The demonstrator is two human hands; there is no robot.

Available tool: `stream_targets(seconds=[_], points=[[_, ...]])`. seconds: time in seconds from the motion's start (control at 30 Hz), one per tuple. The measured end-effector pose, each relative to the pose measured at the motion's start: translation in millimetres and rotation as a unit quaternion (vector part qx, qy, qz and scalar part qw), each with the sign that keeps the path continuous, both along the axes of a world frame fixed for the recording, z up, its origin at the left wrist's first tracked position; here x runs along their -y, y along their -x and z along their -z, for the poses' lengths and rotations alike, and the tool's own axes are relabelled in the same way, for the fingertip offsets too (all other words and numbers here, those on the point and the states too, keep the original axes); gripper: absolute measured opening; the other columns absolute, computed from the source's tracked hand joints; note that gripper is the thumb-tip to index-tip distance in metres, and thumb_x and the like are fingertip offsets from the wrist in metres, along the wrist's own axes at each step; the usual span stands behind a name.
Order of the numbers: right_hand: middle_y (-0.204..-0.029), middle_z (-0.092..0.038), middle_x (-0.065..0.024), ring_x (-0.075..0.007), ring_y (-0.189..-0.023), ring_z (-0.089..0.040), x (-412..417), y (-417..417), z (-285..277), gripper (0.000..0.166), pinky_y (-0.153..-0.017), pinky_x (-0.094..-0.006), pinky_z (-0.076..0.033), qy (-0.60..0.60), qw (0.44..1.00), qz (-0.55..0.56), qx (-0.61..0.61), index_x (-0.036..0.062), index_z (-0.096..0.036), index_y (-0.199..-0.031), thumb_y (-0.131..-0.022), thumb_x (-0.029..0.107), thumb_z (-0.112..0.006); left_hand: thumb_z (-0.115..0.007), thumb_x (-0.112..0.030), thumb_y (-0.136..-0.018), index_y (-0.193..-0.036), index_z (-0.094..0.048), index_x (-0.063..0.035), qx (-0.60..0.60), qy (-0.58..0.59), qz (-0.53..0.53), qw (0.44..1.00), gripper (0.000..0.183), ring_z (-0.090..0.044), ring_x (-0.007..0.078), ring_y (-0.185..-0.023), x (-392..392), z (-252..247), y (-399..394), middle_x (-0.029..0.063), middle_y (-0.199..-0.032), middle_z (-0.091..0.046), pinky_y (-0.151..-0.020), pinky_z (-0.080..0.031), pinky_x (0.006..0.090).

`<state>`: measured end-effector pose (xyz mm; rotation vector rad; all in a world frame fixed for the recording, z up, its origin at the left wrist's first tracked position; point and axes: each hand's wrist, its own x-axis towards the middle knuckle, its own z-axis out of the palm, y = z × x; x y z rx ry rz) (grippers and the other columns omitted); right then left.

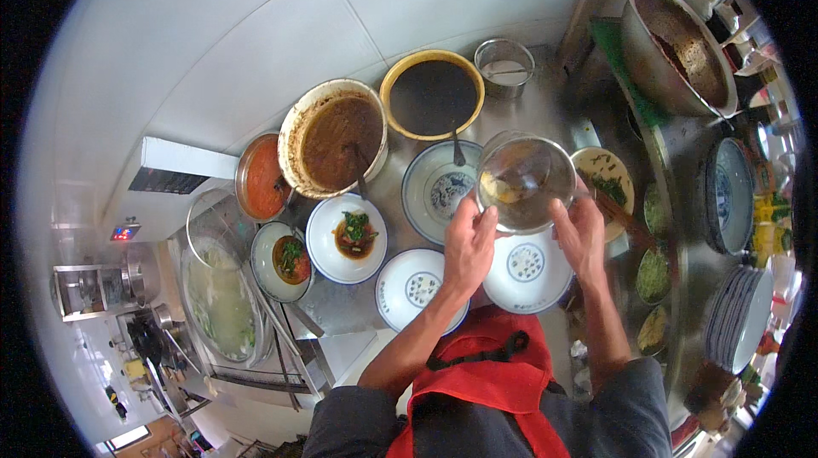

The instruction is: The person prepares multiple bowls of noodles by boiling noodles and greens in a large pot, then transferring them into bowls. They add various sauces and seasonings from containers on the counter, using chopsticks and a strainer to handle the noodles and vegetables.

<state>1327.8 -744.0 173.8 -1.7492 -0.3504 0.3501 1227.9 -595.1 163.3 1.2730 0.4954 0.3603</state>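
Between my left hand (471, 244) and my right hand (581, 231) is a round stainless steel container (530, 193), gripped at both sides of its rim. Its mouth faces up toward me, and a yellowish patch shows inside; I cannot tell what it is. A large blue-patterned bowl (418, 196) stands behind my left hand, partly hidden. Below the container sits a white bowl (527, 285) with a printed centre. Another white bowl (399, 288) is left of my left wrist. Beyond my right hand is a pale tub (623, 177) of chopped greens.
Along the wall stand a yellow-rimmed basin of dark liquid (434, 97), a pot of brown sauce (339, 138) and a bowl of red sauce (263, 170). Two bowls (323, 253) hold sauce and greens. At left is a cooker of cloudy water (220, 304); stacked plates (744, 324) stand right.
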Motion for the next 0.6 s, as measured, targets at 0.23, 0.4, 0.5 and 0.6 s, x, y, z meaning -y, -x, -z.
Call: stream_targets(seconds=[0.23,0.4,0.5,0.6], points=[[-0.064,-0.06,-0.0089,-0.0123,-0.054,-0.056,-32,112,-43,0.053,-0.051,-0.0273,-0.046,0.11,0.966,0.02,0.234,0.0003,-0.055,-0.131,-0.081,0.003,-0.072,-0.051,-0.007,-0.098,-0.126,-0.046,0.0055,-0.025,-0.127,-0.072,0.989,0.031,-0.061,0.013,-0.081,-19,-14,133,0.0128,-0.107,-0.061,-0.068,-0.054,0.0281],[-0.076,-0.066,-0.0152,-0.0216,-0.064,-0.066,-54,156,-44,0.024,-0.059,-0.0306,-0.051,0.056,0.967,-0.09,0.232,-0.0016,-0.066,-0.111,-0.087,0.001,-0.063,-0.052,-0.005,-0.096,-0.096,-0.047,0.0048,-0.077,-0.188,-0.084,0.976,0.011,-0.059,0.0124,-0.076,-49,17,162,0.0221,-0.135,-0.051,-0.066,-0.05,0.026],[-0.078,-0.068,-0.0139,-0.0193,-0.066,-0.067,-57,162,-39,0.018,-0.06,-0.0298,-0.052,0.064,0.98,-0.083,0.168,-0.004,-0.068,-0.103,-0.093,0.006,-0.057,-0.05,-0.004,-0.097,-0.09,-0.043,0.0044,-0.035,-0.151,-0.103,0.982,0.013,-0.063,0.015,-0.086,-57,16,167,0.0235,-0.143,-0.043,-0.067,-0.056,0.0273],[-0.079,-0.069,-0.0129,-0.0159,-0.066,-0.067,-55,163,-24,0.022,-0.062,-0.0285,-0.053,0.057,0.993,-0.062,0.083,-0.0046,-0.067,-0.106,-0.096,0.011,-0.056,-0.047,-0.004,-0.098,-0.088,-0.041,0.0044,-0.012,-0.115,-0.106,0.988,0.014,-0.064,0.0186,-0.094,-61,16,174,0.0249,-0.146,-0.038,-0.068,-0.06,0.0293]])
